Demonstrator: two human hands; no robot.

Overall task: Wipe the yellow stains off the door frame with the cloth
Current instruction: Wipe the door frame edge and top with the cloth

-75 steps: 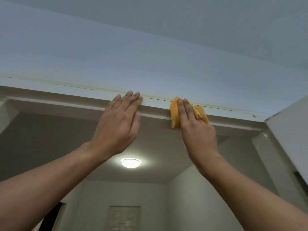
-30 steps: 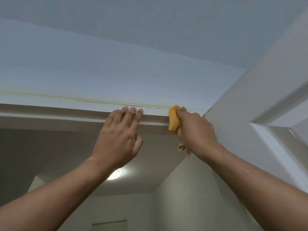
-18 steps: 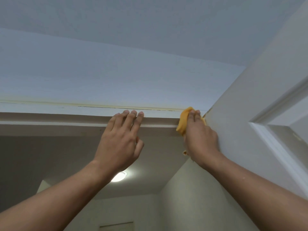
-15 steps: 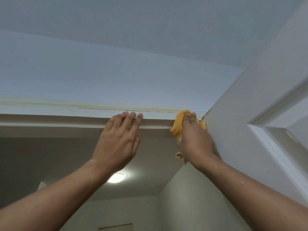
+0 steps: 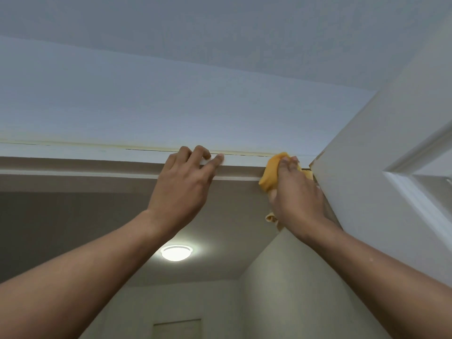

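- Because the cloth is bunched at the right end of the door frame, hard against the open door, a wipe could miss the yellow stains along the top seam further left.
- Right hand presses the cloth to the frame, fingers seemingly curled round it, though the grip is partly hidden.
- Left hand holds nothing; its loosely spread fingertips rest on the frame's face, steadying.

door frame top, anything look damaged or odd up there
Yes: a thin dark crack runs along the joint between the door frame and the wall, edged by a yellowish stain. The right hand presses the cloth at its right end.
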